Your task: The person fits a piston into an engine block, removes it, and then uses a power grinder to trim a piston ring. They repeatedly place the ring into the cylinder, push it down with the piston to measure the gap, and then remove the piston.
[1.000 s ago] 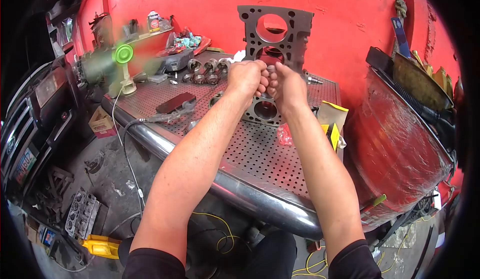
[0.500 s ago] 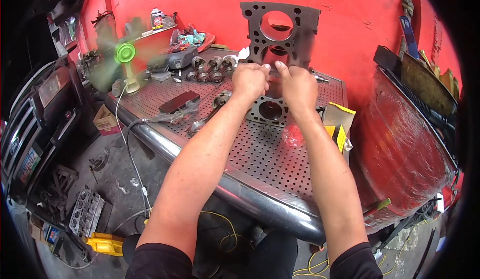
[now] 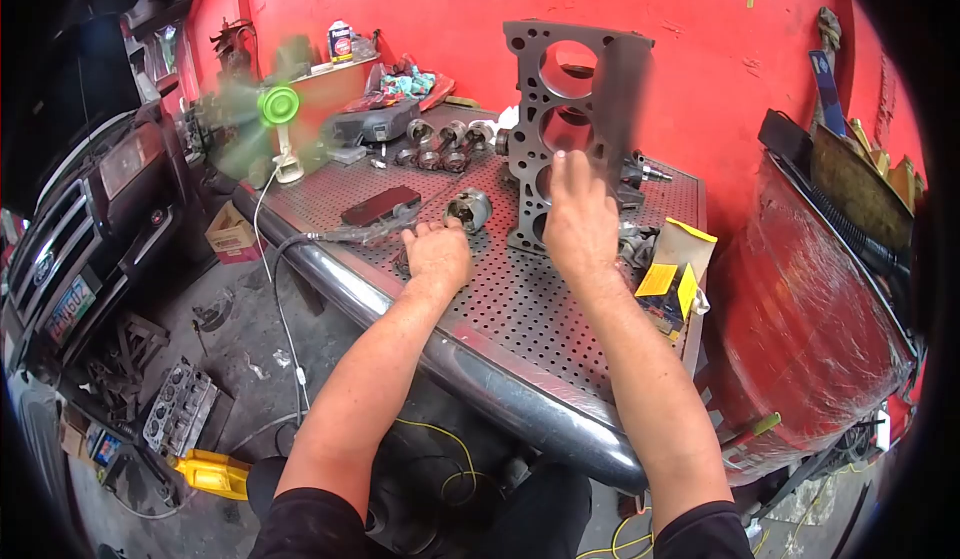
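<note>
A tall engine block (image 3: 530, 109) stands on end on the perforated metal bench, its large cylinder bores facing me. My right hand (image 3: 582, 224) is raised in front of the lower bores, its fingers stretched upward and overlapping the block face. A dark, reddish-brown smear covers the block's right side above that hand. To the left, my left hand (image 3: 438, 257) is closed over the rod of a piston (image 3: 469, 209) lying on the bench. The piston's round end shows beyond my fingertips, while most of the rod is hidden under my palm.
Several more pistons (image 3: 445, 144) lie at the back. A dark phone-like slab (image 3: 381, 205) and a spinning green fan (image 3: 279, 106) are left. Right of the block is an open yellow box (image 3: 670, 284). A plastic-wrapped red panel (image 3: 800, 299) stands beside the bench.
My hands have separated from in front of the block. The left moved down and left to the piston's rod; the right dropped slightly. The view shifted a little.
</note>
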`<act>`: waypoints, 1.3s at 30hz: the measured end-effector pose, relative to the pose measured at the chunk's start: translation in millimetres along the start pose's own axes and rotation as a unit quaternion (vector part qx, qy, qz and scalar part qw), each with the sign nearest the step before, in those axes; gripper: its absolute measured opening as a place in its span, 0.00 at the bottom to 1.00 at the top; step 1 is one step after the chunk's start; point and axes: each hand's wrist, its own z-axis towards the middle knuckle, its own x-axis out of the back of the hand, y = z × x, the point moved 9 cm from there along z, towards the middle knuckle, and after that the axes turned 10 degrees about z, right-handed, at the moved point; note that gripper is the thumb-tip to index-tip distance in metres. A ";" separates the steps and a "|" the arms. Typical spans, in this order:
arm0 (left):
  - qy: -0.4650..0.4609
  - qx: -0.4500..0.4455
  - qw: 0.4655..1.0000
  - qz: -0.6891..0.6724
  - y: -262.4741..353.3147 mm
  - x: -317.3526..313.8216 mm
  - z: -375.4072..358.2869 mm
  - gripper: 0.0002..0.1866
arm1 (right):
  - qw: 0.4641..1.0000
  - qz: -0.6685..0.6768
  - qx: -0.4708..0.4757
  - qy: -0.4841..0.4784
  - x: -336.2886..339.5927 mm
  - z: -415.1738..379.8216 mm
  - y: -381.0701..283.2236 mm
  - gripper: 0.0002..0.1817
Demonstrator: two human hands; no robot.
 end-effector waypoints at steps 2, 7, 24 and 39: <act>-0.026 0.000 1.000 0.008 -1.6 -2.5 2.9 0.35 | 0.997 -0.047 -0.024 -0.059 -12.5 -2.9 0.4 0.41; 0.000 0.007 1.000 -0.007 -11.0 4.0 -4.7 0.28 | 0.985 -0.086 -0.055 -0.138 -27.5 -2.8 6.3 0.47; 0.080 -0.063 0.861 -0.499 -7.1 157.4 -87.0 0.16 | 0.555 0.740 -0.328 -0.192 -61.4 -27.0 -18.4 0.44; -0.029 -0.095 0.742 -0.663 51.1 165.2 -74.8 0.34 | 0.375 0.853 -0.361 -0.045 -42.9 3.9 21.9 0.30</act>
